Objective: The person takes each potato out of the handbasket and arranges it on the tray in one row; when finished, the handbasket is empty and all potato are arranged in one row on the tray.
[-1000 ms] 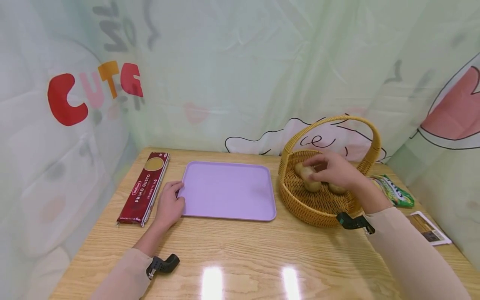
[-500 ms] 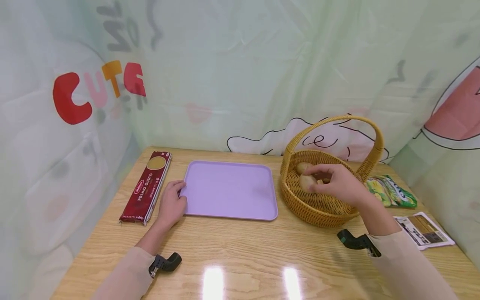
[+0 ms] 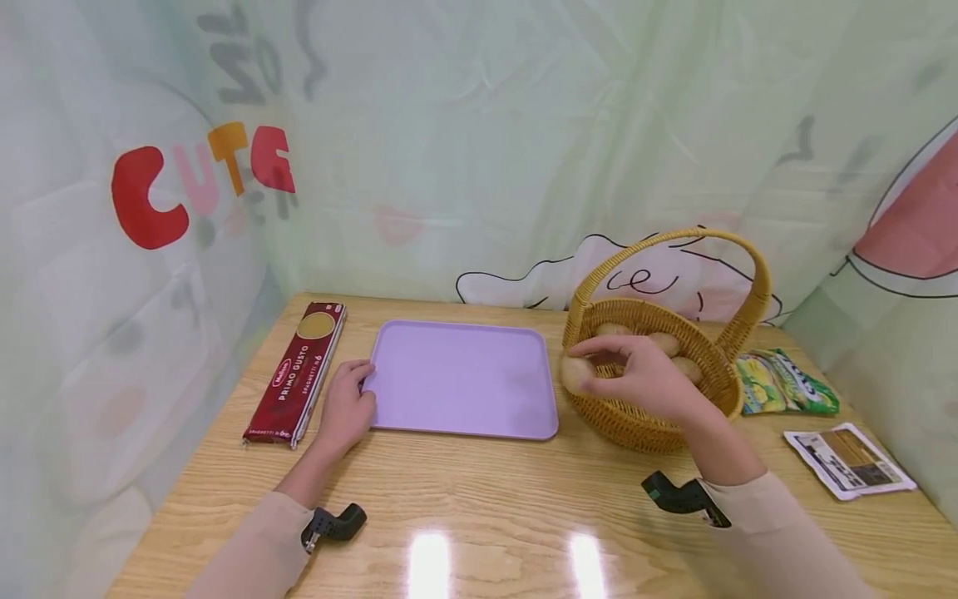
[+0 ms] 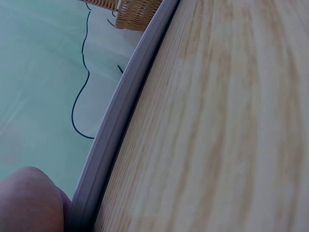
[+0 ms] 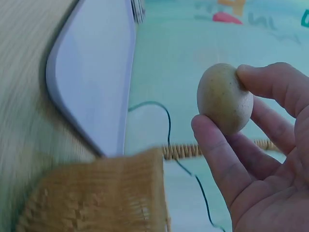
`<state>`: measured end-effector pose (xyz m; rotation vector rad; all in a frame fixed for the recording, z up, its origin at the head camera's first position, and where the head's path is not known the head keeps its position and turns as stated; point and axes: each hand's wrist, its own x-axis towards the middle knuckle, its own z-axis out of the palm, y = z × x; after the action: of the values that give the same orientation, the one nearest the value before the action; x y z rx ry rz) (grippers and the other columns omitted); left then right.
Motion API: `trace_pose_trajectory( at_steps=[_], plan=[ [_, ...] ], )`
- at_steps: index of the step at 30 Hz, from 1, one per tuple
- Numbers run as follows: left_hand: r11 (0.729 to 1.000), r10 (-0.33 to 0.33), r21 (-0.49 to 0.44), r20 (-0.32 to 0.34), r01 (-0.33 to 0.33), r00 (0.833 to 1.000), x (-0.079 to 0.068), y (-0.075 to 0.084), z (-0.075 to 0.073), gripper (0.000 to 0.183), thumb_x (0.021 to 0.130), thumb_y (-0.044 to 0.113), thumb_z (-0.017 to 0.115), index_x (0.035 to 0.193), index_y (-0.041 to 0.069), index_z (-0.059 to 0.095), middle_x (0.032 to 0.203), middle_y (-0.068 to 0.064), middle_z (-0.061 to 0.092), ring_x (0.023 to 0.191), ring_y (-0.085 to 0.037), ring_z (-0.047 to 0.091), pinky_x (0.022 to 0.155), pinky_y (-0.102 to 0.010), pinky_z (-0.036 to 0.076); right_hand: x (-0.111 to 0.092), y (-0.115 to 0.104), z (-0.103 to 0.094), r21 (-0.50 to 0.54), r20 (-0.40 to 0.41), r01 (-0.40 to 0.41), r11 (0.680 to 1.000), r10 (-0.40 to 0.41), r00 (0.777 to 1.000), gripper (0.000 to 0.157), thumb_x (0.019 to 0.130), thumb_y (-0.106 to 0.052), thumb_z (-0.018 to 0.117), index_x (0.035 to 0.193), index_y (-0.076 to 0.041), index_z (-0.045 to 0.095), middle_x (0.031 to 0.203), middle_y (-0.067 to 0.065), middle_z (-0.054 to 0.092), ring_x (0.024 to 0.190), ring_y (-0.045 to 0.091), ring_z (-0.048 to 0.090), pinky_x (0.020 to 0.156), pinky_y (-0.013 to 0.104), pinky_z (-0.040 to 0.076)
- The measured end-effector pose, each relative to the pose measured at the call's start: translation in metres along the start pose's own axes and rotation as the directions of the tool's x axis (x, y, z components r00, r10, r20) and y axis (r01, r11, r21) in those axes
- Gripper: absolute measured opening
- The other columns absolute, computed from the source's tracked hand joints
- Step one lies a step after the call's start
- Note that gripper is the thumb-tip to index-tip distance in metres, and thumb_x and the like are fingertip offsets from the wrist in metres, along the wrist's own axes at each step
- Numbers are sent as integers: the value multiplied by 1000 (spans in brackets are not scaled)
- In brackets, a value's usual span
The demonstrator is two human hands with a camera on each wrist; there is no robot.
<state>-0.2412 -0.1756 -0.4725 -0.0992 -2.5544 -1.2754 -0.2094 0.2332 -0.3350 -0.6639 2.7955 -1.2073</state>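
My right hand [image 3: 636, 374] pinches a potato [image 3: 575, 374] between thumb and fingertips at the left rim of the wicker basket [image 3: 629, 428]. In the right wrist view the potato [image 5: 223, 99] is small, oval and yellowish, with dark specks, held above the basket wall [image 5: 106, 193]. Several more potatoes [image 3: 666, 343] lie inside the basket, partly hidden behind my hand. My left hand [image 3: 348, 408] grips the left edge of a lilac tray [image 3: 464, 378]. Close up in the left wrist view, one digit [image 4: 31, 198] meets the tray's rim [image 4: 120, 106].
Left of the tray lies a red spaghetti packet [image 3: 295, 374]. Right of the basket are a green-yellow packet [image 3: 786, 383] and a flat white-edged packet [image 3: 849, 460]. The basket's tall handle [image 3: 688, 235] arches over it. A printed curtain [image 3: 449, 166] hangs behind the wooden table [image 3: 479, 491].
My right hand has lifted the potato from inside the basket and carried it left to the rim, uncovering other potatoes. My left hand stays at the tray's edge.
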Motion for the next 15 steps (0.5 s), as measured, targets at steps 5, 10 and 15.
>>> trace_pose_trajectory(
  at_steps=[5, 10, 15],
  plan=[
    [1000, 12, 1, 4, -12, 1000, 0, 0, 0, 45, 82, -8, 49, 126, -12, 57, 132, -21, 51, 125, -36, 47, 105, -46, 39, 10, -5, 19, 75, 9, 20, 997, -20, 1000, 38, 81, -15, 79, 117, -14, 70, 116, 3, 65, 106, 19, 60, 84, 41, 52],
    [1000, 0, 11, 22, 0, 1000, 0, 2, 0, 45, 84, -8, 48, 128, -12, 55, 133, -21, 50, 127, -36, 45, 106, -46, 37, 24, -11, 42, 153, 43, 43, 987, -50, 998, 37, 80, -11, 77, 116, -11, 70, 114, 6, 67, 102, 24, 62, 69, 31, 54],
    [1000, 3, -11, 25, -3, 1000, -1, 3, -2, 46, 82, -8, 48, 128, -12, 56, 133, -19, 51, 126, -35, 46, 104, -46, 39, 44, -10, 65, 164, 37, 70, 984, -77, 996, 36, 81, -13, 77, 116, -11, 70, 114, 4, 68, 101, 24, 64, 73, 30, 51]
  ],
)
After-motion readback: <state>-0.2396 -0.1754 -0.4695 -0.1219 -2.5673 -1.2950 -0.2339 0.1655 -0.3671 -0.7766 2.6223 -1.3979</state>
